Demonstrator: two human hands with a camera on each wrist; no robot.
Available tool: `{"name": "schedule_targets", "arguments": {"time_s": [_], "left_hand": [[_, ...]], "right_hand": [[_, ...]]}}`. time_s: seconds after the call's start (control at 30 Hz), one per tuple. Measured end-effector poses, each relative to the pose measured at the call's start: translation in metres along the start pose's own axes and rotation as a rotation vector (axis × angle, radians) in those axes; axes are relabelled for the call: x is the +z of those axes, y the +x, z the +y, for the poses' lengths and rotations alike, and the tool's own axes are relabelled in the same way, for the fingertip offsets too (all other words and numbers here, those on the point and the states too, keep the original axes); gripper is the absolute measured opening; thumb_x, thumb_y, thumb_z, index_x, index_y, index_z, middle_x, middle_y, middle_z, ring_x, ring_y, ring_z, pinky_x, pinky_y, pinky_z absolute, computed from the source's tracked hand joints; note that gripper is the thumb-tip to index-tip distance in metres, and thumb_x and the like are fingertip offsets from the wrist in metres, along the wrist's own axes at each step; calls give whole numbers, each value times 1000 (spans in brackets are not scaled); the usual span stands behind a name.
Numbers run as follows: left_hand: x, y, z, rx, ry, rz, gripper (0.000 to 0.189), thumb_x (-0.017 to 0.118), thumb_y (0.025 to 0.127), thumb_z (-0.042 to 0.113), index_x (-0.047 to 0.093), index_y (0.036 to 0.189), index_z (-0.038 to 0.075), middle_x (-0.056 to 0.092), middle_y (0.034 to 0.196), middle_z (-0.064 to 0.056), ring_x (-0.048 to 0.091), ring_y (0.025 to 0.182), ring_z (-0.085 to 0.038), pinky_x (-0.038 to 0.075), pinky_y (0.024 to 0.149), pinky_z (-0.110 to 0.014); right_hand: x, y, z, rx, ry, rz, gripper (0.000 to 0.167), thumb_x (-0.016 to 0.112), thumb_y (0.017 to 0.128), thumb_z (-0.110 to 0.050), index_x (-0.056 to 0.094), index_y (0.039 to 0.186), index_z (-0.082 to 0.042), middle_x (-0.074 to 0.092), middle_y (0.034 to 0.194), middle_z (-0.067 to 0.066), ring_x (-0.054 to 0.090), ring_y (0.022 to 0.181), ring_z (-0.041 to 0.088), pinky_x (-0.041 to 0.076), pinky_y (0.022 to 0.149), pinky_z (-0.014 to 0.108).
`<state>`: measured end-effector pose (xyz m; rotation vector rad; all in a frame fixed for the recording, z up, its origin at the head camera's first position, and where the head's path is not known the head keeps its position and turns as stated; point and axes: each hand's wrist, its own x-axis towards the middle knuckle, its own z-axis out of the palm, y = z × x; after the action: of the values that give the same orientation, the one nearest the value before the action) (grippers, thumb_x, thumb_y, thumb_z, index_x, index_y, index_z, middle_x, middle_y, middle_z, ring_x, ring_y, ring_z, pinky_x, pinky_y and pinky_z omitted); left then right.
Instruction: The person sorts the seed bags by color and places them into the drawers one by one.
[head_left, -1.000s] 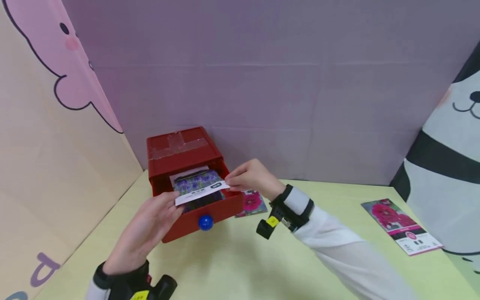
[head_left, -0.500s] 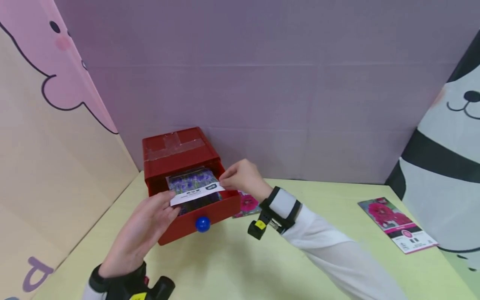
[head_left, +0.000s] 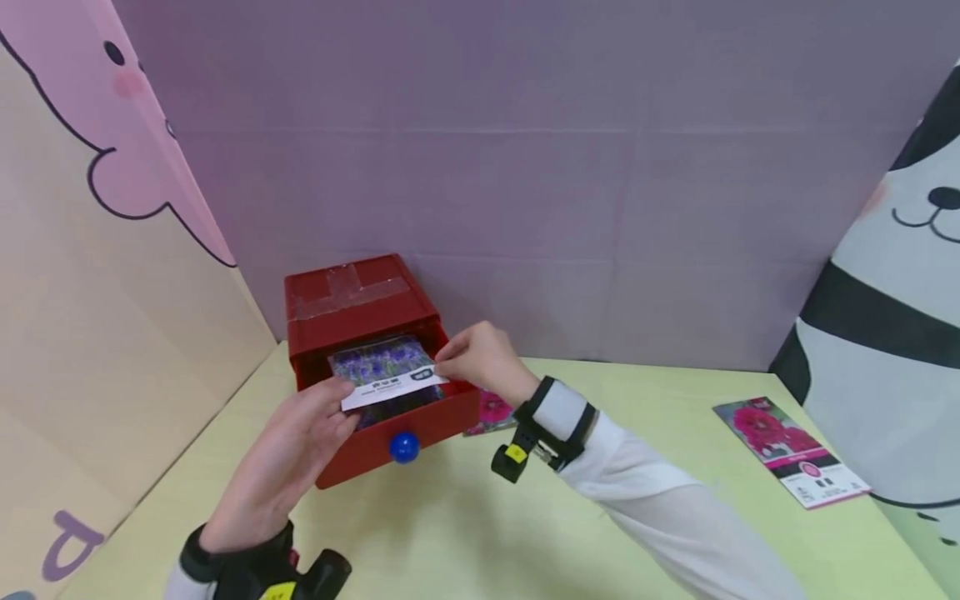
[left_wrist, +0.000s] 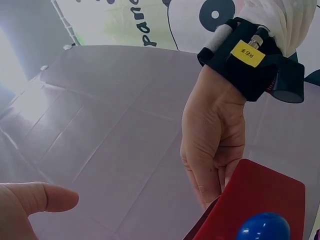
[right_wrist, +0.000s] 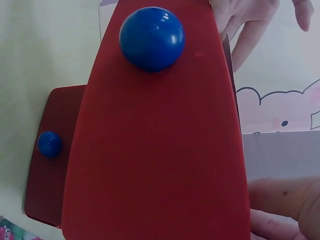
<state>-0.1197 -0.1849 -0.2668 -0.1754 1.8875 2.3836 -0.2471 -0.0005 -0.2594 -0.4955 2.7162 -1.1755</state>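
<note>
A flower packet (head_left: 382, 371), with purple blooms and a white printed strip, lies tilted in the pulled-out drawer (head_left: 442, 421) of a red box (head_left: 352, 296). At its right corner, my right hand (head_left: 483, 358) pinches the packet between thumb and fingers. My left hand (head_left: 300, 442) is at the packet's left end, fingers fairly straight beside the drawer's rim; in the left wrist view the thumb (left_wrist: 55, 197) extends free. Under the packet, a dark picture surface (head_left: 401, 406) shows in the drawer. A blue knob (head_left: 405, 447) sits on the drawer front.
A pink-flower packet (head_left: 491, 410) lies beside the box, partly behind the right hand. Another pink-flower packet (head_left: 787, 450) lies on the right of the pale table (head_left: 585, 533). The right wrist view shows a second drawer front (right_wrist: 52, 175) below. A purple-grey backdrop (head_left: 525, 183) stands behind.
The packet has settled slightly flatter and farther back in the drawer. Both hands stay at its ends; the right hand has shifted slightly. The head view has shifted a little.
</note>
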Motion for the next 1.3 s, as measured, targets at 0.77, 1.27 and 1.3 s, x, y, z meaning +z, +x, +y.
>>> {"name": "schedule_targets", "arguments": {"time_s": [0.77,1.27,1.3], "left_hand": [[-3,3,5,50,175,-22,70,40,98,29,-4,145,5,-7,153,-4,4,138,-28,11,112,-40],[-17,2,34,128,508,36,71,50,91,42,19,145,9,22,147,-12,21,130,-36,18,102,-63],[-19,2,36,132,537,46,70,50,91,43,20,145,9,22,147,-12,20,130,-37,17,101,-65]], "right_hand": [[-2,-2,0,-3,114,-39,26,72,79,-23,69,98,-5,67,85,6,63,70,17,54,64,28],[-17,-16,4,-115,217,41,28,71,80,-20,68,102,-4,69,93,8,65,76,17,55,67,28],[-19,-17,5,-125,208,47,28,70,80,-20,68,103,-4,69,94,8,65,77,17,55,67,28]]}}
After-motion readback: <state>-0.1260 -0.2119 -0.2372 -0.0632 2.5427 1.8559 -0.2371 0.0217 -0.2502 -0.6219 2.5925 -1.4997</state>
